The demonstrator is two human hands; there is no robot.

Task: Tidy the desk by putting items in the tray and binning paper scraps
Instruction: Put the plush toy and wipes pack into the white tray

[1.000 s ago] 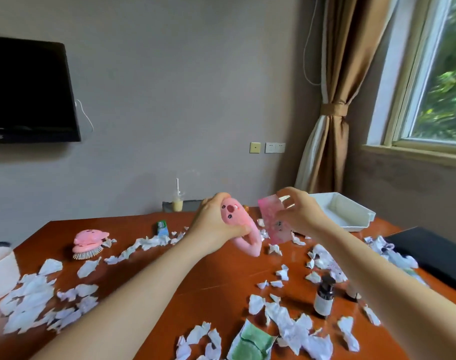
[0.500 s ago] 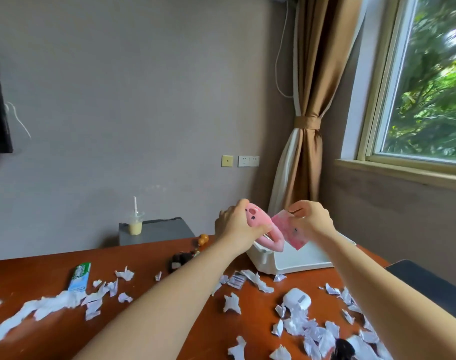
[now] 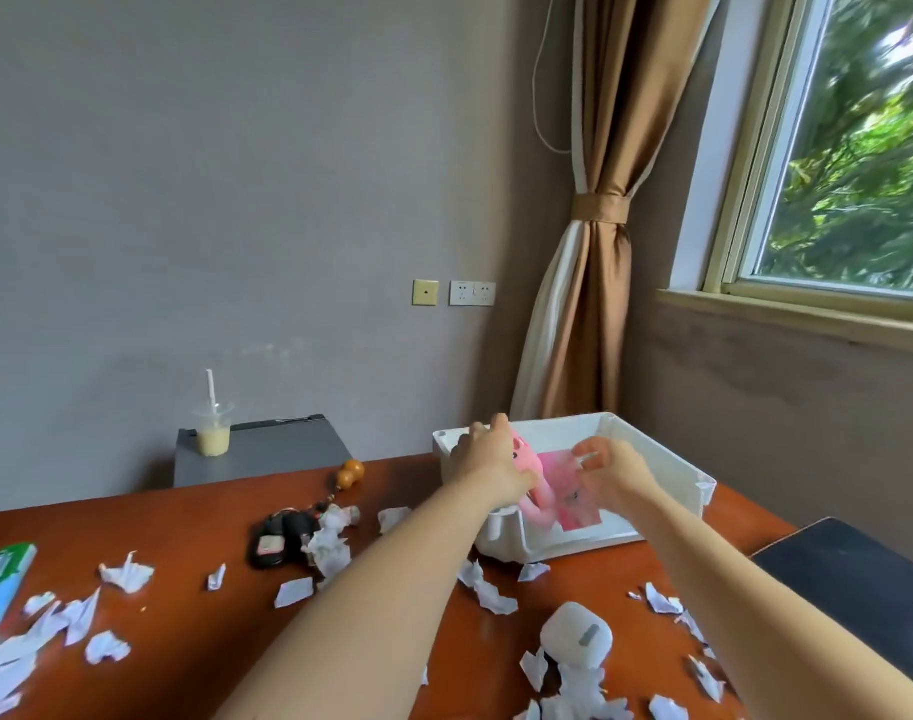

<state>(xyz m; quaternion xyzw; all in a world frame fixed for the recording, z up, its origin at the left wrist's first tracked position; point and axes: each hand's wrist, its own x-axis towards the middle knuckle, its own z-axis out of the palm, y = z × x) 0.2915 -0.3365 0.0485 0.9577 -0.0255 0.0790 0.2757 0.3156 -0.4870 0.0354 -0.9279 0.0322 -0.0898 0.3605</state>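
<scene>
Currently both carried items are over the white tray (image 3: 670,462), which sits at the far right corner of the desk (image 3: 194,532). The left hand (image 3: 488,462) grips the pink pig-faced toy (image 3: 533,483): the fingers curl round its upper end, and the looped lower part hangs down inside the tray walls. The right hand (image 3: 618,475) pinches the upper edge of the pink packet (image 3: 574,498) between thumb and curled fingers. The packet's lower edge appears to reach the tray floor, though contact cannot be confirmed from this view.

Handling, toy: it looks soft, light and rubbery. It should tolerate a short drop and a firm grasp. The thick head end is the secure hold; the loop would flex if taken alone.

Handling, packet: it looks thin, light and flexible, with a glossy film surface that is likely slippery. An edge pinch suffices, but the sheet will bend and may slide against the toy, which touches or overlaps it on its left side.

Pose: both forearms extend forward and converge on the tray, wrists roughly level, backs of the hands toward the camera. The hands are near each other but apart.

Judgement: placement is the step in hand, and both items are low enough for release. Much work remains: paper scraps (image 3: 127,573) cover the desk, and a key bunch (image 3: 280,537) and a white device (image 3: 576,634) lie outside the tray.
</scene>
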